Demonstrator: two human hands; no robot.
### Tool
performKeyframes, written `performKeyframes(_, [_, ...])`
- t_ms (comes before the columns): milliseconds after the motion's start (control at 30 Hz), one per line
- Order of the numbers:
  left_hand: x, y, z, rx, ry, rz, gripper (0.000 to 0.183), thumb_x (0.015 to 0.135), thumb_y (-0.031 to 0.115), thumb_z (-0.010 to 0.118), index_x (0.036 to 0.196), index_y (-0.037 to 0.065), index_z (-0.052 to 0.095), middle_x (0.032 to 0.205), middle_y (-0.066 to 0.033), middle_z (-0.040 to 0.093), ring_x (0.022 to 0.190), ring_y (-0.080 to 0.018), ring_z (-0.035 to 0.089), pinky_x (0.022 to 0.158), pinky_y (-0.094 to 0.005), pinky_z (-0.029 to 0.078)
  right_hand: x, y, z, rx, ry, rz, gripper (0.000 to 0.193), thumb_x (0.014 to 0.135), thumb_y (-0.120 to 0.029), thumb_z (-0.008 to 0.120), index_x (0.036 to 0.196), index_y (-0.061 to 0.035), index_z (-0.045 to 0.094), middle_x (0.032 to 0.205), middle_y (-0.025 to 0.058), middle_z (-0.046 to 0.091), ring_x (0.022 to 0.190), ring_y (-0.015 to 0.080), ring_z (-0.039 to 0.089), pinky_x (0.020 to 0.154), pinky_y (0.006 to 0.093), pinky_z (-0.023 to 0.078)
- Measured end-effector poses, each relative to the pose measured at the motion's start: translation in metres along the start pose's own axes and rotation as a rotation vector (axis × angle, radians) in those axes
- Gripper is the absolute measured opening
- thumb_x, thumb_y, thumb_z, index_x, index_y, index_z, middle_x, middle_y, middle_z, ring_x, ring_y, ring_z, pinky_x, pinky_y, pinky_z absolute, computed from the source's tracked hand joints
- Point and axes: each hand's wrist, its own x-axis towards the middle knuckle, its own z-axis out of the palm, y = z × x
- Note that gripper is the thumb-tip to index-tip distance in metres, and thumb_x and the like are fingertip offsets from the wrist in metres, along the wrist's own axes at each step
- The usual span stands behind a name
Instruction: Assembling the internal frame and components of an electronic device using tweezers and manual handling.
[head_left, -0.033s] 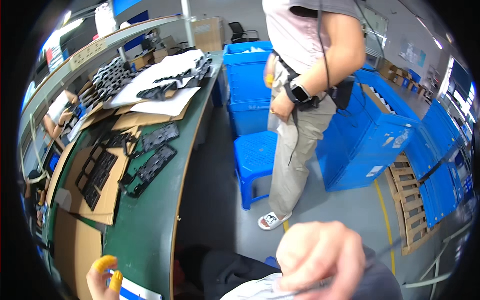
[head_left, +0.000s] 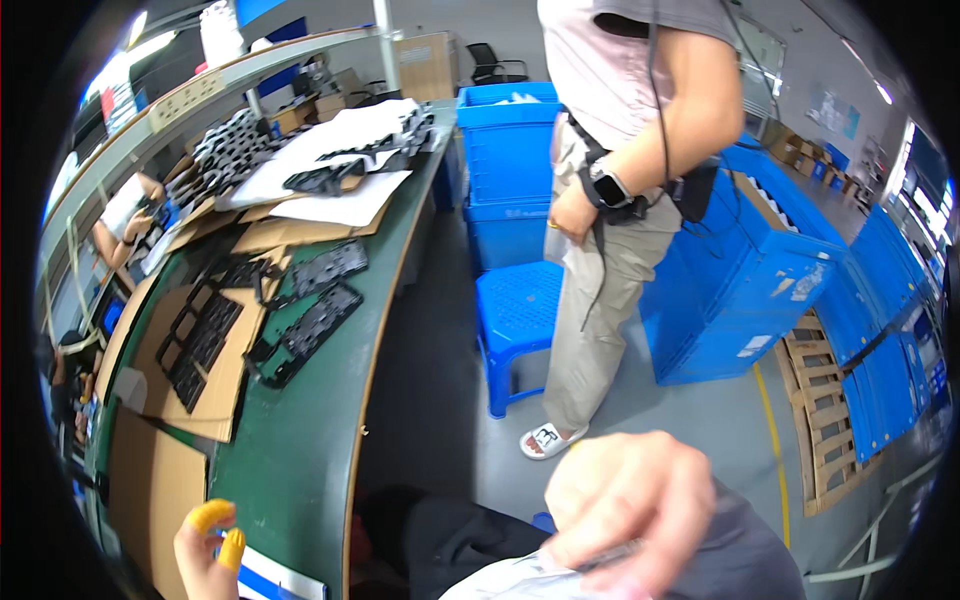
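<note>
Material, whitish and partly shiny, lies just right of the near end of the green workbench (head_left: 290, 440), at the lower edge of the view, directly under the right hand (head_left: 630, 510). That hand is blurred, its fingers curled well in toward the material; whether they grip it cannot be told. At the workbench's near left corner is the left hand (head_left: 203, 562), with yellow finger cots (head_left: 212, 516) on its thumb and one finger; these two bend toward each other with a small gap between their tips. A flat blue-and-white item (head_left: 300, 584) sits right beside them on the workbench's near end, and whether they have hold of it is unclear. Farther up the workbench, a bare cardboard sheet (head_left: 155, 490) lies along the left side, and past it a black plastic frame (head_left: 205, 345) rests on more cardboard. Two black molded panels (head_left: 318, 330) lie mid-workbench, toward its right edge. White sheets (head_left: 345, 192) and a heap of grey and black molded parts (head_left: 235, 148) cover its far end. Right of the workbench are a blue plastic stool (head_left: 520, 295) and stacked blue crates (head_left: 510, 150); a standing co-worker (head_left: 600, 300) wearing a smartwatch (head_left: 607, 187) has one hand at the hip. Farthest right of the workbench are more blue crates (head_left: 740, 290) and a wooden pallet (head_left: 825, 415).
</note>
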Motion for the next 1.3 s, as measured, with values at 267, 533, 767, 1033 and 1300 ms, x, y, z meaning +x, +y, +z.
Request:
performKeyframes(267, [0.136, -0.026, 0.062, 0.304, 0.043, 0.116, 0.018, 0.071, 0.011, 0.054, 0.08, -0.005, 0.057, 0.067, -0.016, 0.058, 0.063, -0.0198, 0.056, 0.057, -0.0283, 0.042, -0.042, 0.048, 0.039, -0.149, 0.385, 0.831, 0.025, 0.069, -0.002, 0.059, 0.094, -0.0047, 0.056, 0.068, 0.0001, 0.054, 0.05, 0.0024, 0.042, 0.045, 0.0162, 0.033])
performKeyframes(533, [0.226, -0.069, 0.11, 0.612, 0.185, -0.202, 0.036, 0.071, 0.029, 0.056, 0.081, -0.006, 0.057, 0.08, -0.0242, 0.057, 0.08, -0.0343, 0.056, 0.069, -0.0389, 0.043, -0.073, 0.019, 0.027, -0.176, 0.535, 1.057, 0.02, 0.07, -0.001, 0.059, 0.09, -0.0027, 0.056, 0.067, 0.0, 0.056, 0.054, 0.0023, 0.046, 0.048, 0.0161, 0.034])
performKeyframes(767, [0.236, -0.101, 0.1, 0.518, 0.172, -0.284, 0.036, 0.066, 0.028, 0.06, 0.075, -0.006, 0.058, 0.077, -0.0246, 0.057, 0.077, -0.0348, 0.056, 0.066, -0.0387, 0.043, -0.091, 0.006, 0.013, -0.178, 0.7, 1.123, 0.021, 0.068, 0.003, 0.059, 0.088, -0.0005, 0.055, 0.071, 0.0034, 0.057, 0.065, 0.0071, 0.053, 0.06, 0.0188, 0.04])
performKeyframes(1033, [0.225, -0.12, 0.101, 0.319, 0.258, -0.104, 0.042, 0.071, 0.045, 0.054, 0.078, 0.004, 0.058, 0.063, -0.0096, 0.055, 0.055, -0.0201, 0.053, 0.048, -0.0332, 0.042, -0.075, 0.033, 0.025, -0.274, 0.591, 1.1, 0.021, 0.064, 0.004, 0.06, 0.085, 0.0014, 0.056, 0.072, 0.008, 0.058, 0.065, 0.0121, 0.056, 0.057, 0.0241, 0.046])
performKeyframes(1300, [0.207, -0.079, 0.108, 0.183, 0.232, -0.281, 0.029, 0.071, 0.019, 0.048, 0.088, -0.002, 0.056, 0.088, -0.0225, 0.056, 0.084, -0.0341, 0.054, 0.074, -0.0368, 0.042, -0.094, 0.03, 0.025, -0.182, 0.721, 1.102, 0.026, 0.065, -0.001, 0.056, 0.09, 0.0012, 0.047, 0.065, 0.007, 0.053, 0.051, 0.0071, 0.045, 0.045, 0.0153, 0.032])
